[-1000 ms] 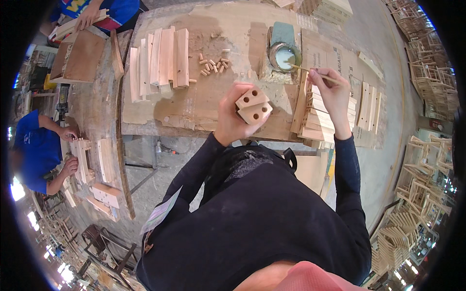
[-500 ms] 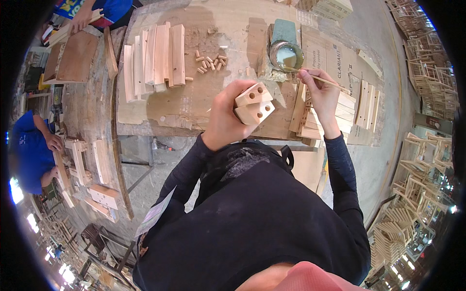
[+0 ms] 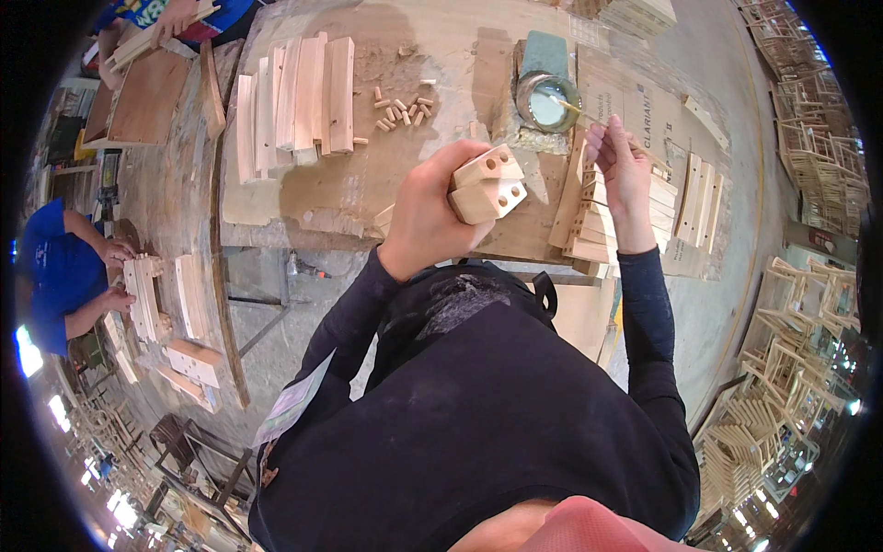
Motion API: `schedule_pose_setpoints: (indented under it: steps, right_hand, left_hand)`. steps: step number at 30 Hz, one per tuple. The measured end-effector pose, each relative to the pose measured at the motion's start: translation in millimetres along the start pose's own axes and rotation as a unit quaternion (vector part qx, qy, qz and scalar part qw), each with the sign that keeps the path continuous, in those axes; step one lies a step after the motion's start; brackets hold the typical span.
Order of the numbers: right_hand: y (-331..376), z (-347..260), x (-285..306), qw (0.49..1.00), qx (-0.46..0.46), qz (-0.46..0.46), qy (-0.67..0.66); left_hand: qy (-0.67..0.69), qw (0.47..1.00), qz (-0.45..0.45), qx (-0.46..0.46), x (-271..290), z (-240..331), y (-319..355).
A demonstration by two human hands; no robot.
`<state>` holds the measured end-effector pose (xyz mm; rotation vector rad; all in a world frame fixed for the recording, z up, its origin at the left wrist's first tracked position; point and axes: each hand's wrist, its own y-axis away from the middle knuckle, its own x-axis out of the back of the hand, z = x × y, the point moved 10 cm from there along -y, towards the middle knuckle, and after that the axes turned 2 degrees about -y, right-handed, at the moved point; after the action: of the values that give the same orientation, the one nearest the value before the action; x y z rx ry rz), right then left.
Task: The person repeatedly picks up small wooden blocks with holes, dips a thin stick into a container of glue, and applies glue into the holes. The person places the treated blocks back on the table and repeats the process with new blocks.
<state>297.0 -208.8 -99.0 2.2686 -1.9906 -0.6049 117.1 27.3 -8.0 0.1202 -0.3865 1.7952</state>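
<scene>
My left hand (image 3: 428,207) is wrapped round two pale wooden pieces (image 3: 489,187), whose end faces with drilled round holes point up and right. My right hand (image 3: 625,175) is closed on a thin wooden stick (image 3: 589,114), its fingertips partly blurred. The stick slants down into a round pot of whitish liquid (image 3: 549,103), across the rim. Under and beyond the pot lies a green piece (image 3: 544,53). Left of the pot, a loose group of short wooden dowels (image 3: 397,114) lies on the cardboard-covered table (image 3: 368,198).
Upright-lying wooden bars (image 3: 299,97) are grouped at the left of the table. More drilled bars (image 3: 589,230) lie beside my right wrist, with further strips (image 3: 699,198) to their right. A co-worker in blue (image 3: 69,267) handles wooden parts at the left bench; another person's hands (image 3: 170,20) show at upper left.
My right hand has shifted slightly up, and the stick has moved up within the pot. The left hand with the wooden pieces has moved slightly right. The co-worker's hands have moved onto a wooden part.
</scene>
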Motion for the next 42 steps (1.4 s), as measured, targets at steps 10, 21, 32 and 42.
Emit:
schedule_pose_setpoints:
  steps: [10, 21, 32, 42]
  right_hand:
    - [103.1, -129.6, -79.4, 0.945, 0.218, -0.166, 0.180]
    - [165.5, -135.8, -113.9, 0.876, 0.286, -0.263, 0.284]
    - [170.7, -133.0, -113.5, 0.871, 0.294, -0.267, 0.289]
    - [172.8, -136.8, -111.5, 0.883, 0.276, -0.243, 0.290]
  left_hand:
    - [0.028, 1.000, 0.007, -0.008, -2.4, 3.7, 7.0]
    - [0.029, 0.999, 0.038, -0.024, -1.1, 19.3, 13.5]
    - [0.041, 0.998, 0.042, -0.017, -0.2, 20.9, 20.5]
    - [0.039, 0.998, 0.051, -0.027, 0.1, 20.2, 22.0]
